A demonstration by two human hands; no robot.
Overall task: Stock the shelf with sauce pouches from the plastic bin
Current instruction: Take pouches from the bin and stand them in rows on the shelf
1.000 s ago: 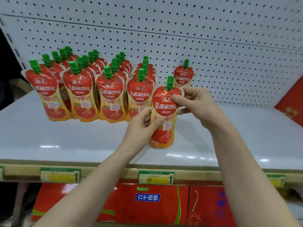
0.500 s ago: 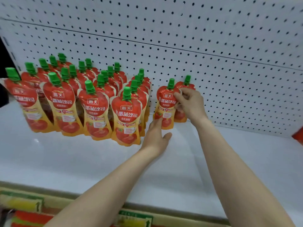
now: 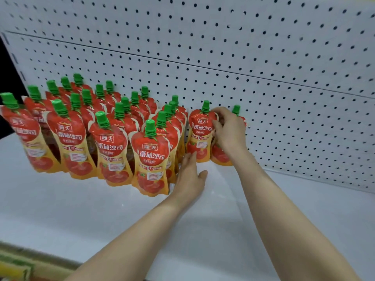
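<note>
Red-and-orange sauce pouch (image 3: 199, 134) stands on white shelf (image 3: 233, 230) at 12 o'clock | right hand (image 3: 230, 129) grip clamped on its upper edge | left hand (image 3: 189, 175) fingers apart, steadying base | likely soft, slippery, tippy; hold below green cap (image 3: 205, 106).

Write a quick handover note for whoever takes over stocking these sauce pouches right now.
Right hand: fingers closed on the upper right edge of the newest pouch, which stands upright near the pegboard.
Left hand: open, fingertips at that pouch's base, steadying it.
Another pouch stands behind the right hand, mostly hidden.
Done: several rows of stocked pouches fill the left part of the shelf.
Left: let go of this pouch, then fill the bare right side. The plastic bin is out of view, so remaining stock is unknown.
</note>
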